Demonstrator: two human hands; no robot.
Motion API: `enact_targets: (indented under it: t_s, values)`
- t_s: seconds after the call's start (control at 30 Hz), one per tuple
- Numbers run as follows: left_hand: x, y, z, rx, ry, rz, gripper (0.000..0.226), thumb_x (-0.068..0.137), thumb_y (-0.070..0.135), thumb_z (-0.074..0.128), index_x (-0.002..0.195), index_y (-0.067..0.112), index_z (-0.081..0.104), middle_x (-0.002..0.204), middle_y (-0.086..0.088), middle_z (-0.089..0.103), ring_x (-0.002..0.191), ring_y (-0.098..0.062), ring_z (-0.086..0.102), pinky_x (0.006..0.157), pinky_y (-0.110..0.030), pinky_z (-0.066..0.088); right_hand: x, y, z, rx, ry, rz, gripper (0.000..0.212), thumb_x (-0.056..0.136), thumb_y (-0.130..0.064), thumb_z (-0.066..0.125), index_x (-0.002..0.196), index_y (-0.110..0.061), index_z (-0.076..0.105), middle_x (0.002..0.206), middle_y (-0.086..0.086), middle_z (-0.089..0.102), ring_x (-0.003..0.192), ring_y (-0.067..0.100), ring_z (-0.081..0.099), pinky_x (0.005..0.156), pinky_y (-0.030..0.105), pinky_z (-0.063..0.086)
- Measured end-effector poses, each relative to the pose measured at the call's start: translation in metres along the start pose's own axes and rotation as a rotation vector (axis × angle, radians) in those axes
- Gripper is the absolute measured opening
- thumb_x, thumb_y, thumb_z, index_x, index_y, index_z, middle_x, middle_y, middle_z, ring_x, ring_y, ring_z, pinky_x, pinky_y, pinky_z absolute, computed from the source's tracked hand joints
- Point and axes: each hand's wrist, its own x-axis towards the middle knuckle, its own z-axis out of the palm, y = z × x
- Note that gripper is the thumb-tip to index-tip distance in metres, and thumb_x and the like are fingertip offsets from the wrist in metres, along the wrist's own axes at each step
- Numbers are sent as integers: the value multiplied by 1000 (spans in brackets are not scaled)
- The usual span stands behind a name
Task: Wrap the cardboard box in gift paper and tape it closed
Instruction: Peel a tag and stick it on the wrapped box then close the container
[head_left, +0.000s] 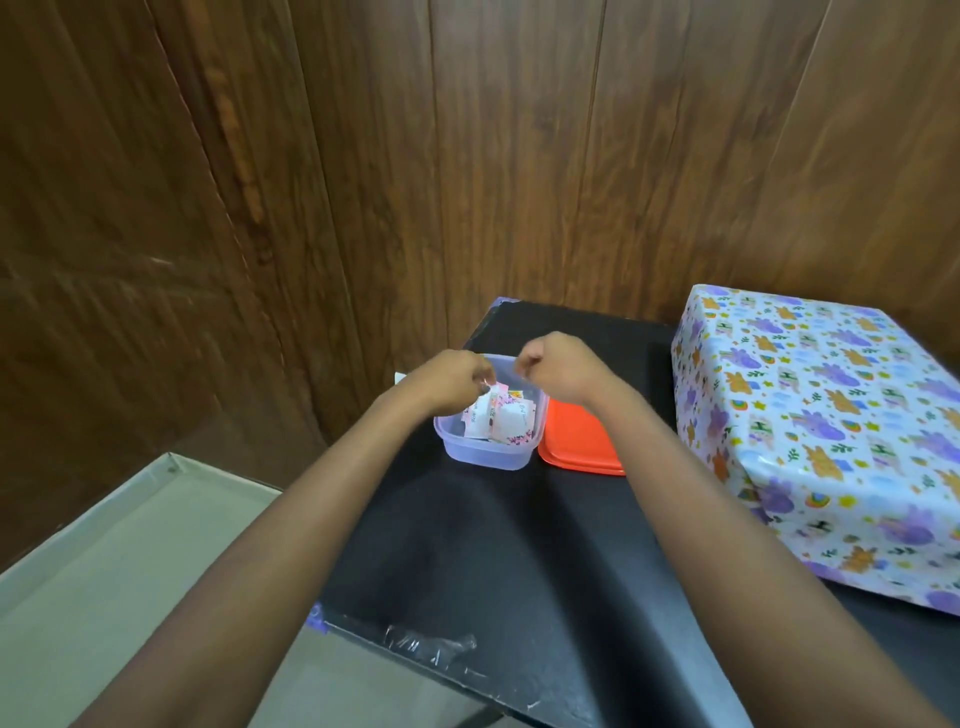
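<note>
The box (815, 431), wrapped in white gift paper printed with purple and orange animals, stands on the black table (498, 561) at the right. Both my hands hover over a clear plastic container (488, 452) that holds several small printed paper pieces (501, 415). My left hand (452, 382) has its fingers curled, and the fingertips pinch a small paper piece at the container's far left rim. My right hand (550, 364) is curled into a loose fist above the far right rim; nothing shows in it. Its fingertips are hidden.
An orange lid (576, 441) lies flat just right of the container. A crumpled strip of clear tape (431, 647) sticks to the table's near edge. Wooden wall panels stand close behind the table. Grey floor (104, 571) lies at the lower left.
</note>
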Motion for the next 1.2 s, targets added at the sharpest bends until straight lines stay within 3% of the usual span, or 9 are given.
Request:
enact_targets:
  t_s: [0.17, 0.37, 0.47, 0.6, 0.73, 0.87, 1.2]
  values:
    - [14, -6, 14, -56, 84, -100, 30, 91, 1, 48, 115, 12, 62, 116, -9, 63, 99, -24, 60, 84, -33, 52, 31, -7, 34, -150, -88, 10, 30, 87, -1, 48, 109, -5, 67, 111, 15, 66, 101, 31, 61, 82, 34, 49]
    - [22, -8, 24, -59, 46, -117, 33, 93, 3, 48, 123, 12, 59, 120, -11, 62, 103, -26, 62, 88, -38, 54, 43, -5, 42, -300, -144, -23, 38, 91, -5, 44, 124, -15, 59, 122, 13, 57, 118, 30, 48, 92, 37, 41]
    - [22, -9, 24, -63, 62, -121, 31, 92, 2, 49, 121, 10, 60, 117, -12, 63, 102, -26, 62, 87, -36, 53, 49, -5, 45, -417, -250, -28, 39, 91, -13, 54, 129, -21, 55, 126, 7, 56, 124, 26, 43, 95, 36, 38]
    - [24, -3, 25, 3, -11, -119, 28, 93, 5, 50, 117, 8, 63, 116, -13, 64, 100, -25, 62, 86, -33, 52, 54, -5, 47, -497, -285, -19, 36, 85, -22, 66, 120, -16, 60, 120, 5, 61, 105, 25, 57, 81, 32, 43]
    - [20, 2, 34, 129, -145, -83, 31, 92, 13, 55, 122, 13, 62, 115, -9, 65, 92, -19, 58, 82, -28, 47, 53, -1, 44, -530, -309, -31, 30, 84, -19, 67, 112, -10, 64, 103, 9, 63, 84, 24, 51, 72, 28, 39]
    - [11, 1, 37, 264, -126, -10, 33, 91, 15, 55, 123, 18, 61, 112, -6, 65, 95, -21, 62, 82, -30, 51, 57, 1, 46, -550, -386, -4, 32, 83, -23, 69, 113, -11, 64, 100, 8, 64, 83, 22, 51, 74, 27, 39]
    - [9, 4, 36, 277, -155, -36, 37, 91, 19, 57, 128, 21, 57, 114, -5, 64, 99, -21, 61, 83, -27, 49, 63, 1, 49, -553, -376, 33, 34, 83, -22, 70, 114, -9, 62, 91, 5, 54, 84, 22, 51, 75, 29, 40]
